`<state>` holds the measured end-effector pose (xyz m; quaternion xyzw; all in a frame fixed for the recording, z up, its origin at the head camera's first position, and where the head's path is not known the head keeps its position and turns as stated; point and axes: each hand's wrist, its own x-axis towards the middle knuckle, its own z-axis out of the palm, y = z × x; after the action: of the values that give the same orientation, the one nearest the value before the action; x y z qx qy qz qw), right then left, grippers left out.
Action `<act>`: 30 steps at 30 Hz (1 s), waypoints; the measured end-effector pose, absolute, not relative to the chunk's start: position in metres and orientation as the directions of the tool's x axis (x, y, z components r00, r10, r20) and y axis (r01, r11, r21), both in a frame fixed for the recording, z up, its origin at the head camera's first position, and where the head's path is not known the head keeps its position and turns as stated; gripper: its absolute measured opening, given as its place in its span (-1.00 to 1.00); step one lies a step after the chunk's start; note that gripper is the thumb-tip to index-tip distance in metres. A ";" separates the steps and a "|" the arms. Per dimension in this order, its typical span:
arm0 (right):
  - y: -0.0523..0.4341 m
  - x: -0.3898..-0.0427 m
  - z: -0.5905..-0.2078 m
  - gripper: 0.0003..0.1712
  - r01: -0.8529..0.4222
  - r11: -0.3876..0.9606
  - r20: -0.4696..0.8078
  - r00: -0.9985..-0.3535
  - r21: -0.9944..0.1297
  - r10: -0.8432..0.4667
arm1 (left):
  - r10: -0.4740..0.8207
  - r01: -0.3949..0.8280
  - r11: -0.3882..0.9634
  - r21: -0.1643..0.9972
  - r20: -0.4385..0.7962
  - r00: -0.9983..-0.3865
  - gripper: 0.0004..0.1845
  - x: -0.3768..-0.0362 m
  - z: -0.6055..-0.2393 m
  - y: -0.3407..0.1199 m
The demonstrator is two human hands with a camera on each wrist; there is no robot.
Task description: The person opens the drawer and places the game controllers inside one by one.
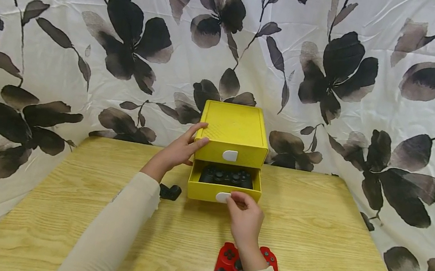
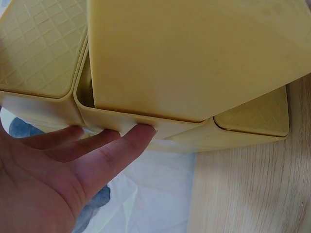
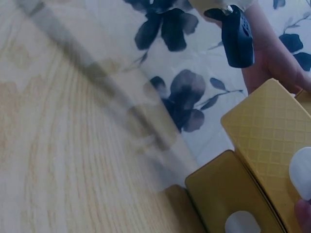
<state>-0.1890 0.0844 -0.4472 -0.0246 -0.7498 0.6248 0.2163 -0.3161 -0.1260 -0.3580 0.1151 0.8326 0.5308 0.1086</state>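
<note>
A small yellow drawer unit (image 1: pixel 233 124) stands at the back of the table. Its middle drawer (image 1: pixel 202 192) is pulled partway out, and a black game controller (image 1: pixel 227 177) lies inside. My right hand (image 1: pixel 246 219) pinches the white handle (image 1: pixel 222 197) of that drawer between thumb and fingers. Against the unit's left side and top edge rests my left hand (image 1: pixel 174 152), its fingers fairly straight; the left wrist view shows fingertips touching the yellow side wall (image 2: pixel 141 124). A red game controller (image 1: pixel 228 255) lies on the table, partly hidden beneath my right wrist.
The top drawer, with a white handle (image 1: pixel 230 155), is closed. Below the pulled-out one, the right wrist view shows a closed bottom drawer (image 3: pixel 214 189). Floral cloth (image 1: pixel 212 59) hangs behind and beside the wooden table (image 1: pixel 314 225). Cameras are strapped to both wrists.
</note>
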 end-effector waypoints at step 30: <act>0.089 -0.222 -0.433 -0.89 -0.116 0.306 0.204 -0.940 -0.945 0.275 | 0.268 0.083 0.422 0.903 -0.037 -0.963 -0.35 -0.316 -0.359 -0.125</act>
<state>-0.2216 0.0892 -0.4330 -0.0503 -0.7907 0.5870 0.1662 -0.3157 -0.1250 -0.3593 0.1047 0.8387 0.5271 0.0880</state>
